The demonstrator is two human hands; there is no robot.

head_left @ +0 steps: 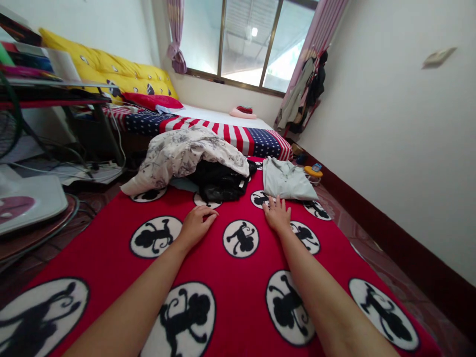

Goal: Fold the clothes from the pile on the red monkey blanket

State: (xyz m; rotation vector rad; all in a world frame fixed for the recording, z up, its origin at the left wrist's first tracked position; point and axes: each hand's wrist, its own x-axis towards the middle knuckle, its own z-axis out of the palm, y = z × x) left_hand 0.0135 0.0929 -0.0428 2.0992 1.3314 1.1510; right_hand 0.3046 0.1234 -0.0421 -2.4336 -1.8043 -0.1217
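My left hand (198, 225) rests on a red blanket (223, 272) printed with black monkeys in white circles; its fingers are stretched out, pointing right. Just beyond it lies a heap with a white floral cloth (186, 151) on top and black clothing (219, 183) showing beneath. My right hand (277, 214) lies flat on the blanket with fingers spread. Its fingertips are close to the lower edge of a folded light grey shirt (286, 178). Neither hand holds anything.
Behind is a bed with a stars-and-stripes cover (226, 130) and a red pillow (152, 101). Clothes (301, 99) hang by the window at right. A cluttered desk (55, 89) and a white stool-like seat (29, 203) stand left. A yellow-topped stool (313, 172) is beside the shirt.
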